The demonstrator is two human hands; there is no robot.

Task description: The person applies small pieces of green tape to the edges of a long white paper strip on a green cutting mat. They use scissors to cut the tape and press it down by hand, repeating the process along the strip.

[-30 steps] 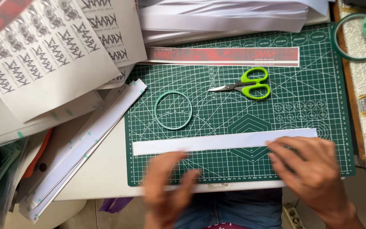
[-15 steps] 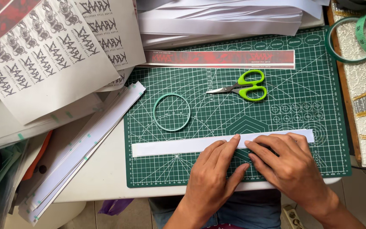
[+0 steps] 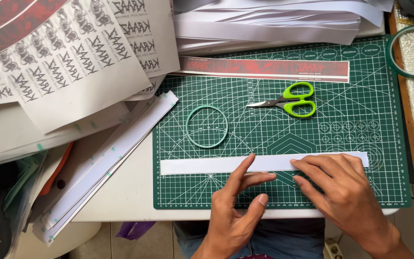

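Observation:
A long white paper strip (image 3: 202,165) lies flat across the lower part of a green cutting mat (image 3: 360,105). My left hand (image 3: 238,211) rests at the mat's front edge, its index fingertip touching the strip near its middle. My right hand (image 3: 341,192) lies flat over the strip's right part, fingers pointing left and pressing it down. Neither hand holds anything. Above the strip lie a thin green tape ring (image 3: 207,126) and green-handled scissors (image 3: 288,100), shut.
A red and black printed strip (image 3: 264,68) lies along the mat's top. Printed sheets (image 3: 63,62) and stacked white strips (image 3: 106,158) cover the table at left. White paper piles (image 3: 274,24) sit behind. Another green tape roll (image 3: 410,52) sits at the far right.
Both hands came up from the table's front edge onto the white strip. The left index finger slid left along it, while the right hand stays pressed on the right part.

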